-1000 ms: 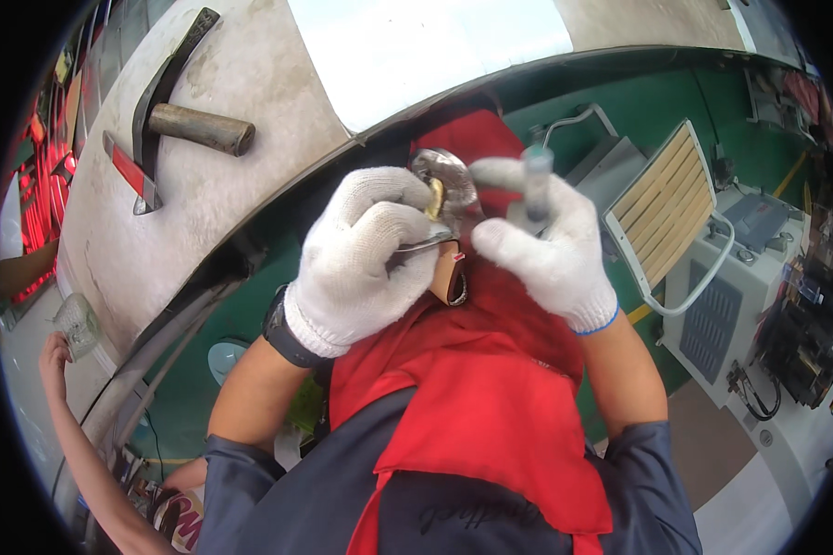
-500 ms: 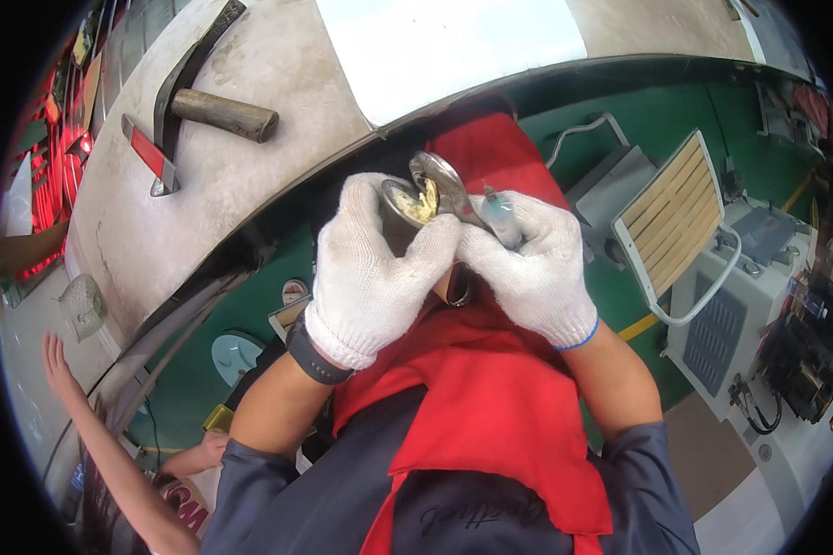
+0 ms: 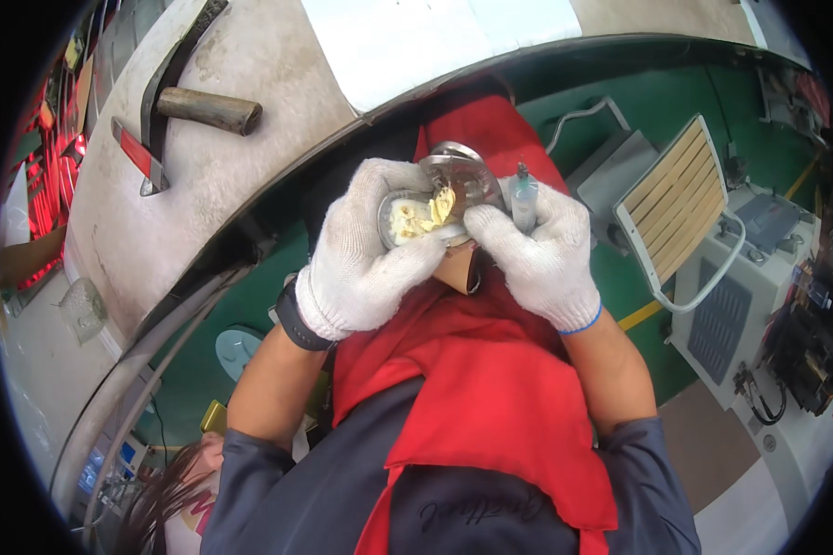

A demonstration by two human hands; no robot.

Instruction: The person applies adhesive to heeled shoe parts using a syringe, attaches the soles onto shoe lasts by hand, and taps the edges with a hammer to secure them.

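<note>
My left hand (image 3: 370,250), in a white knit glove, is closed round one half of a round clear-and-metal case (image 3: 386,215). Inside lies a cream-coloured filling with a yellow, leaf-like piece (image 3: 442,205) at its edge. The other rounded, shiny half (image 3: 477,180) stands tilted up against it; whether a hinge joins them, I cannot tell. My right hand (image 3: 551,259), also gloved, is closed with its thumb at that shiny half. Between its fingers stands a small clear syringe-like tube (image 3: 524,205) with a greenish tip. Below both hands shows a tan, rounded object (image 3: 456,270), mostly covered.
A curved worktable (image 3: 278,83) runs ahead of me, bearing a white sheet (image 3: 416,46), a wooden-handled tool (image 3: 211,111) and a red-and-metal blade-like tool (image 3: 139,155). At right are a slatted chair (image 3: 673,199) and a grey machine (image 3: 722,314). Another person (image 3: 171,481) is at lower left.
Both hands have tipped the case, so its filling now faces up more fully. The tube stands more upright. The other person's raised arm has gone from view.
</note>
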